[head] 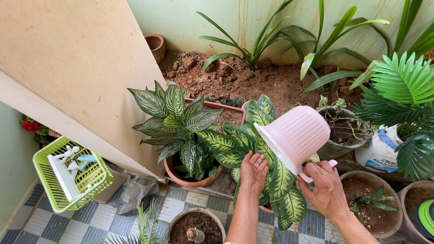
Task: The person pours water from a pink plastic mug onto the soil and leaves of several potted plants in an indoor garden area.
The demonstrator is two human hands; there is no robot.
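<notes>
My right hand (325, 190) grips the handle of a pale pink ribbed plastic mug (297, 135), tipped on its side over a plant with green-and-cream speckled leaves (267, 160). My left hand (253, 170) lies flat among that plant's leaves, palm down, right beside the mug's rim. The plant's own pot is hidden under the foliage. No water is visible leaving the mug.
A striped-leaf plant in a terracotta pot (184, 177) stands to the left. A soil-filled pot (194, 240) sits near my left arm, more pots (370, 203) at right. A green basket (69, 175) rests on the chequered tiles. A soil bed (245, 80) runs along the wall.
</notes>
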